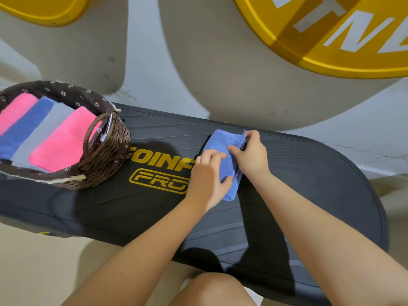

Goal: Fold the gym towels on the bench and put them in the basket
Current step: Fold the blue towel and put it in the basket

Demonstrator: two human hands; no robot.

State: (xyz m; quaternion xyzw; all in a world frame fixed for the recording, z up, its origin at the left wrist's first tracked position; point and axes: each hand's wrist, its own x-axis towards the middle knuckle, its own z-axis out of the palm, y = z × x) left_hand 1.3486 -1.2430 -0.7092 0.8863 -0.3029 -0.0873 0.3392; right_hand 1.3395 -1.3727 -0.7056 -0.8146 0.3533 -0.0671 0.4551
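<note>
Lying folded into a narrow strip near the middle of the black table (309, 173), the blue towel (223, 144) sits between both hands, its far end toward the wall and its near end pointing back at the person. The left hand (207, 180) curls over the near half, thumb tucked under the cloth's edge and fingers on top, seemingly to keep the layers from springing apart. The right hand (249, 153) pinches the far right corner between thumb and fingers while its index finger lies across the top, most likely lining up the hemmed edges before a last fold or a lift. To the left, well apart from the towel, stands the wicker basket (106, 155) with a flowered lining, already holding pink, blue, grey and pink folded towels side by side; little room shows beyond the nearest pink one. Bare table with yellow lettering runs between towel and basket, giving an unobstructed path leftward. On the right the table curves away to its rounded end, with open surface there too.
</note>
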